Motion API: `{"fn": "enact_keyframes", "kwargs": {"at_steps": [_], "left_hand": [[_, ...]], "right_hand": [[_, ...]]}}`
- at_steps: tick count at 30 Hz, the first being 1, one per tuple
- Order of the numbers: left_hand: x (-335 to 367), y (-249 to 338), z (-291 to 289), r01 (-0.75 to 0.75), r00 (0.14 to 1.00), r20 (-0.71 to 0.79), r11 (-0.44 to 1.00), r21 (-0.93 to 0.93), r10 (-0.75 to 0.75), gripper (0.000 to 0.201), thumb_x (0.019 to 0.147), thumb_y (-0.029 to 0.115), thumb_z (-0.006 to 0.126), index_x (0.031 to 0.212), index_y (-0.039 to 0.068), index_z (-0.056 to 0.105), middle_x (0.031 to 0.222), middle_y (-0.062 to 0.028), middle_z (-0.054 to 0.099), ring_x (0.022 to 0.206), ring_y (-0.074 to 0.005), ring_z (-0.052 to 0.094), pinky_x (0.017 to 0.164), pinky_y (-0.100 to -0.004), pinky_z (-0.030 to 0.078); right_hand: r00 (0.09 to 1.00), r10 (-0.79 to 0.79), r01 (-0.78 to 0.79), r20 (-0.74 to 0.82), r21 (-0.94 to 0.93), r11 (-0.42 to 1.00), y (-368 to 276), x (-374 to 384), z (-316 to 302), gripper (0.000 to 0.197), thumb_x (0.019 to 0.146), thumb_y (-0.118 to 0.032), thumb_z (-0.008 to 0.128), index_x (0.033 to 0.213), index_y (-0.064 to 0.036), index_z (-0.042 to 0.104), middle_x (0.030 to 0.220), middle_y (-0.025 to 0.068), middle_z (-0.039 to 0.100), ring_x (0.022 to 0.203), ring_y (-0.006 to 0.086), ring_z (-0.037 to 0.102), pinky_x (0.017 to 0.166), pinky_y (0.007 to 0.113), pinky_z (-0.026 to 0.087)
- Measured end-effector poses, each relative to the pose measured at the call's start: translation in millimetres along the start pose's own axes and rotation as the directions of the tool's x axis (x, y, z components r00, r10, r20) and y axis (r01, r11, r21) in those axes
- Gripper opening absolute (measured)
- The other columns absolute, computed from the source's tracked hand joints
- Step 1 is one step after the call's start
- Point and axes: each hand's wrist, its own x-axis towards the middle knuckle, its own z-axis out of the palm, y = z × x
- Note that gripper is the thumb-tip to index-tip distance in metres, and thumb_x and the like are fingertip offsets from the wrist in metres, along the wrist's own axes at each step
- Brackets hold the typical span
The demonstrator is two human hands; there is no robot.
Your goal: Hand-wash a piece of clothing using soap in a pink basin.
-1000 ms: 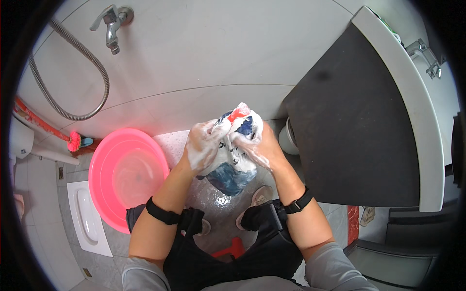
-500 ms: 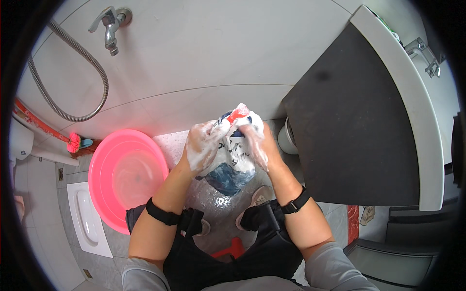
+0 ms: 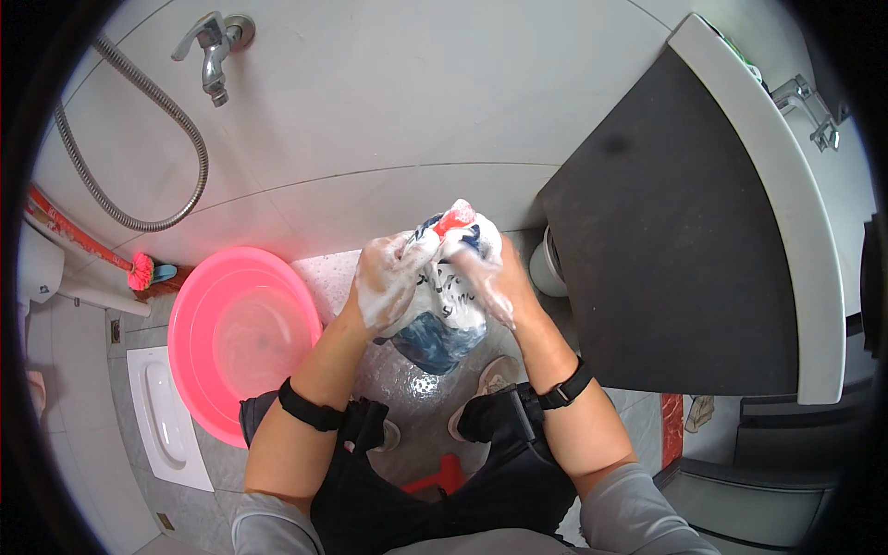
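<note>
A soapy wet garment (image 3: 451, 294), white with dark lettering and navy parts, hangs bunched between my two hands in front of me. Its dark blue end droops lowest, above the wet floor. My left hand (image 3: 387, 276), coated in foam, is closed on the cloth from the left. On the other side my right hand (image 3: 496, 276), also foamy, grips it with the fingers pressed into the folds. A red patch (image 3: 455, 218) with suds shows at the top of the bundle between the hands. Foam and cloth hide most of the fingertips.
Left of my arm stands a pink basin (image 3: 199, 347) holding cloudy water. Beyond it lies a white squat toilet (image 3: 168, 416). A tap (image 3: 215, 63) and a metal hose (image 3: 190, 139) are on the wall. To the right is a dark-fronted washbasin cabinet (image 3: 684, 222), with a white bucket (image 3: 548, 264) beside it.
My hands stay in almost the same place. The cloth between them has shifted slightly, and its folds near my right fingers look different.
</note>
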Motion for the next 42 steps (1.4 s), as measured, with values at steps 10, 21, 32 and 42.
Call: {"fn": "enact_keyframes", "kwargs": {"at_steps": [10, 21, 32, 42], "left_hand": [[-1, 7, 2, 0.037, 0.999, -0.014, 0.999, 0.026, -0.037, 0.024, 0.095, 0.019, 0.055, 0.091, -0.003, 0.064, 0.083, -0.0007, 0.062, 0.078, -0.0058, 0.052, 0.069, -0.0230, 0.045], [-1, 5, 2, 0.014, 1.000, -0.013, 1.000, 0.012, -0.013, 0.025, 0.094, 0.019, 0.056, 0.091, -0.004, 0.064, 0.083, -0.0007, 0.062, 0.078, -0.0060, 0.052, 0.069, -0.0229, 0.045], [-2, 5, 3, 0.011, 1.000, -0.018, 0.999, -0.053, -0.012, 0.024, 0.095, 0.018, 0.056, 0.092, -0.004, 0.065, 0.083, -0.0004, 0.062, 0.078, -0.0057, 0.052, 0.070, -0.0223, 0.045], [-2, 5, 3, 0.008, 1.000, -0.020, 1.000, 0.001, -0.008, 0.022, 0.094, 0.017, 0.056, 0.092, -0.003, 0.064, 0.082, -0.0002, 0.061, 0.077, -0.0056, 0.052, 0.068, -0.0225, 0.045]], "right_hand": [[0.999, 0.054, -0.054, 0.003, 0.094, 0.994, 8, 3, -2, 0.030, 0.083, -0.017, 0.061, 0.107, 0.0004, 0.061, 0.098, 0.0104, 0.066, 0.092, 0.0191, 0.062, 0.086, 0.032, 0.047], [0.999, 0.030, -0.031, 0.034, 0.032, 0.999, 5, 1, -3, 0.030, 0.082, -0.016, 0.060, 0.107, -0.0003, 0.060, 0.100, 0.0113, 0.066, 0.094, 0.0202, 0.062, 0.087, 0.032, 0.047], [1.000, 0.009, -0.009, 0.006, 0.028, 1.000, 5, 1, 0, 0.031, 0.084, -0.018, 0.062, 0.108, 0.0004, 0.060, 0.100, 0.0119, 0.066, 0.094, 0.0217, 0.062, 0.086, 0.033, 0.047], [1.000, -0.028, 0.028, -0.005, -0.049, 0.998, 6, 1, 0, 0.031, 0.084, -0.017, 0.062, 0.109, 0.0001, 0.060, 0.103, 0.0138, 0.065, 0.097, 0.0232, 0.062, 0.087, 0.033, 0.047]]}}
